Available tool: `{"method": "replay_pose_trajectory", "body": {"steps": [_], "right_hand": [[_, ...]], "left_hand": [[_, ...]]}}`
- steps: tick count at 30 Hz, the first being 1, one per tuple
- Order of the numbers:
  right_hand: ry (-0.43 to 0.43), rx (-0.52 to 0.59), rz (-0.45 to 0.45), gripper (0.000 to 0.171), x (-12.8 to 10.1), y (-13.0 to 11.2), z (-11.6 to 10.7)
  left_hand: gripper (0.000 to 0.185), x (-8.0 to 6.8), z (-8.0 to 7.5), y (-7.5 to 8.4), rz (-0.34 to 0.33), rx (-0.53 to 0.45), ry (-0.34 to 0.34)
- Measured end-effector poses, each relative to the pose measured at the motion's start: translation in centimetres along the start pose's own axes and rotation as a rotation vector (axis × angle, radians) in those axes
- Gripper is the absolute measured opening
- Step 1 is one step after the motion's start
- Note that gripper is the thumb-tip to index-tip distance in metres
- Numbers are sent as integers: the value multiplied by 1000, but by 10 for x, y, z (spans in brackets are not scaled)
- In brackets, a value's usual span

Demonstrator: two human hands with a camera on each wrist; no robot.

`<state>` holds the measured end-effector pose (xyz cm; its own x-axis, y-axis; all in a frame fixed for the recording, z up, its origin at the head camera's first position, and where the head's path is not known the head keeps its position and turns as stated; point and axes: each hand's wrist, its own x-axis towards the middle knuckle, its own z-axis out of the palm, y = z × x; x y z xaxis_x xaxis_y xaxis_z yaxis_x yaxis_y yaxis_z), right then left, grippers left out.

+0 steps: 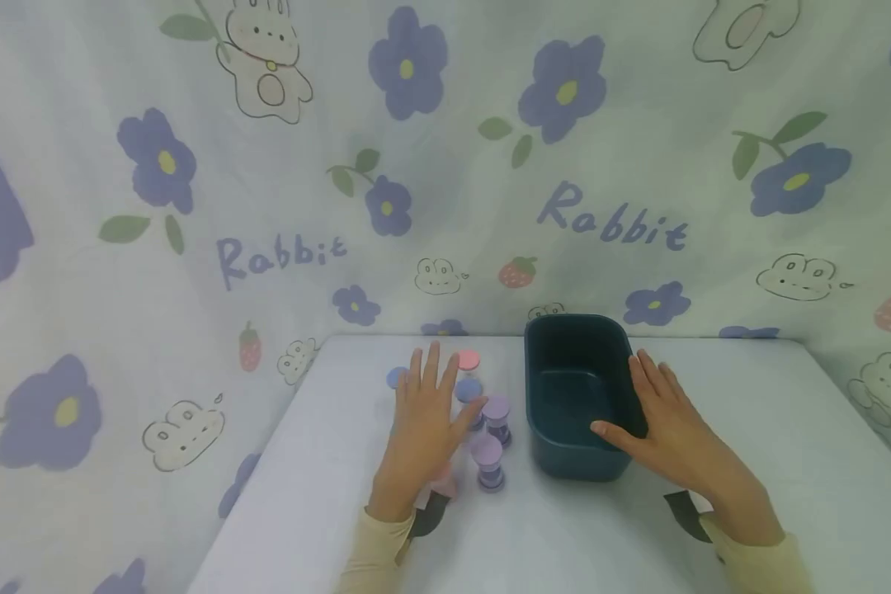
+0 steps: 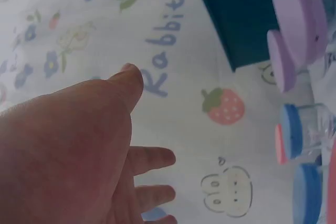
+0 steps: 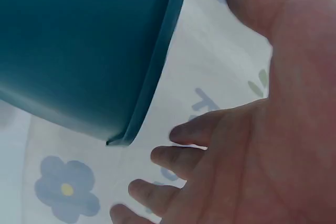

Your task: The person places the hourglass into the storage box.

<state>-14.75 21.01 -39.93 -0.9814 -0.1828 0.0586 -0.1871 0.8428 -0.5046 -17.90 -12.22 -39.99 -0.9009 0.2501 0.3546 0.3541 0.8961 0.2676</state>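
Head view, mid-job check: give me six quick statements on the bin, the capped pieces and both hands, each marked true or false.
1. The bin stands to the right of the capped pieces. True.
2. The left hand is curled round a pink cap. False: its fingers are extended and it holds nothing.
3. At least two purple caps are in view. True.
4. The bin lies on its side. False: it stands upright, opening upward.
5. The right hand is at the bin's right side, fingers extended. True.
6. Capped pieces fill the bin. False: none shows inside it.
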Motion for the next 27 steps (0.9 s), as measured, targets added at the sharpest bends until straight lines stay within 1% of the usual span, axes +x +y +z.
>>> {"method": "replay_pose_trajectory", "body": {"steps": [2,4,8,10,15,17,20,22,24,27], "right_hand": [[-21,55,4,120,-2,3,0],[-44,103,20,124,-4,7,1],[-84,161,34,132,-5,16,4],[-99,183,34,135,-4,21,6],[-143,232,53,138,2,31,9],[-161,249,63,138,3,35,10],[-171,276,47,136,4,39,11],[-165,304,17,134,4,40,12],[-156,331,-14,133,4,41,12],[-150,367,-27,132,5,40,13]], "left_hand": [[76,-1,-5,-5,-5,-4,11],[75,0,-9,-9,-4,-32,21],[71,0,-15,-18,-10,-102,36],[69,0,-17,-24,-12,-131,58],[65,0,-21,-38,-40,-202,91],[65,0,-23,-44,-69,-236,83],[66,-1,-27,-52,-116,-290,66],[65,-1,-28,-59,-140,-323,59],[64,-1,-29,-68,-158,-348,66],[61,0,-29,-82,-174,-364,101]]}}
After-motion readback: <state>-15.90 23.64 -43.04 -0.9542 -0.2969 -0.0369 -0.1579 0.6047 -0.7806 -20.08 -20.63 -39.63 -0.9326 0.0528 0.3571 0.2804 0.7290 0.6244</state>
